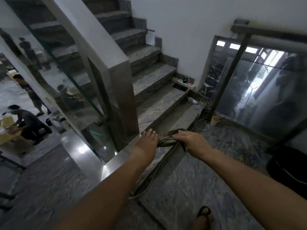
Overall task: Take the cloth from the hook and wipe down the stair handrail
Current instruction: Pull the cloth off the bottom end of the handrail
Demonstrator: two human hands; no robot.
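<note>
Both hands meet at lower centre of the frame; the left hand lies flat on the handrail. The right hand has its grip clenched on the cloth (bunched, olive).

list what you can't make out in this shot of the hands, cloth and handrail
Head view only:
- Hook: not in frame.
- Cloth: bunched between the left hand and right hand, so its size is hidden.
- Handrail under the cloth: covered; dirt cannot be judged.
- Right hand's fingertips: tucked into the cloth.
- Black bucket: cut by the right edge.

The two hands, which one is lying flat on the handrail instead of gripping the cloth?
The left hand: it rests open on the steel handrail, while the right hand clutches the bunched cloth.
</note>
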